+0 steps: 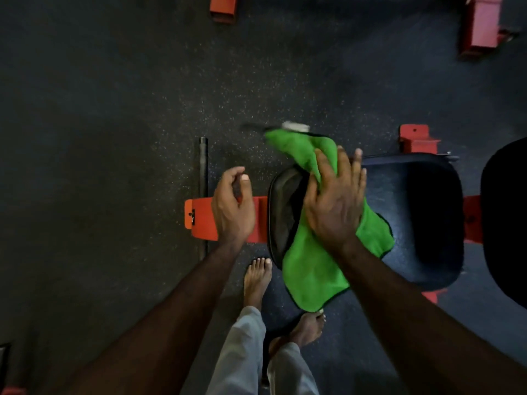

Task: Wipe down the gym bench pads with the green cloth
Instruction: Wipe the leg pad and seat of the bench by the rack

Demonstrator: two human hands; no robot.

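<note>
A green cloth (pixel 310 269) with a dark edge lies draped over the left end of the black seat pad (pixel 413 218) of a gym bench. My right hand (pixel 333 201) presses flat on the cloth, fingers spread, holding it against the pad. One end of the cloth hangs off the near side of the pad, the other bunches beyond my fingers. My left hand (pixel 232 206) hovers to the left of the pad above the orange-red bench frame (pixel 199 218), fingers loosely curled, holding nothing. A second black pad (pixel 507 218) shows at the right edge.
The floor is dark speckled rubber. A black bar (pixel 203 178) lies on the floor beside the frame's left end. Red frame feet stand at the top (pixel 224 8), top right (pixel 482 27) and behind the bench (pixel 416 139). My bare feet (pixel 256 283) stand just before the bench.
</note>
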